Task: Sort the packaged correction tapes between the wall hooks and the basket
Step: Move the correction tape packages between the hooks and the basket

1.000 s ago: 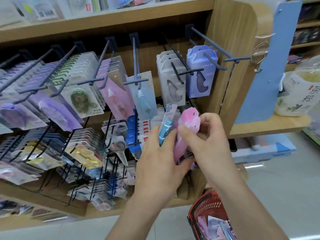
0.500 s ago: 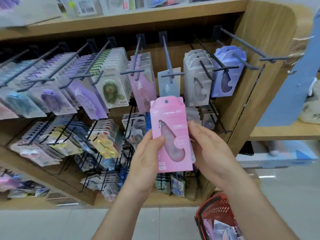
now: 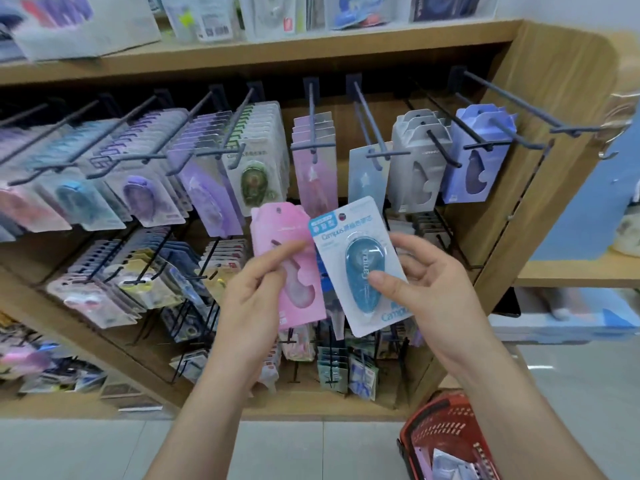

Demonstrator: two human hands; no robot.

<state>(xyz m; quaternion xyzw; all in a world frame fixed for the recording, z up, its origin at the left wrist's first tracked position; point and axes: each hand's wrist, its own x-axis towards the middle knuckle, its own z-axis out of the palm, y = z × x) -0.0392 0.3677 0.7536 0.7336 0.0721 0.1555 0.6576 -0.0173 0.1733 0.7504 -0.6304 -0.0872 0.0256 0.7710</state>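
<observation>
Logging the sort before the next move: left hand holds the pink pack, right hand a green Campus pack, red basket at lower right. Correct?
Not quite: the head view shows the Campus pack in the right hand is blue, not green. The left hand does hold the pink pack, and the red basket is at lower right.

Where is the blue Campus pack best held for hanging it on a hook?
Probably its lower half, from the right, as the right hand does: thumb on the raised blister, fingers behind the card. The blue Campus pack is nearly upright, leaving its top edge free for a hook.
</observation>
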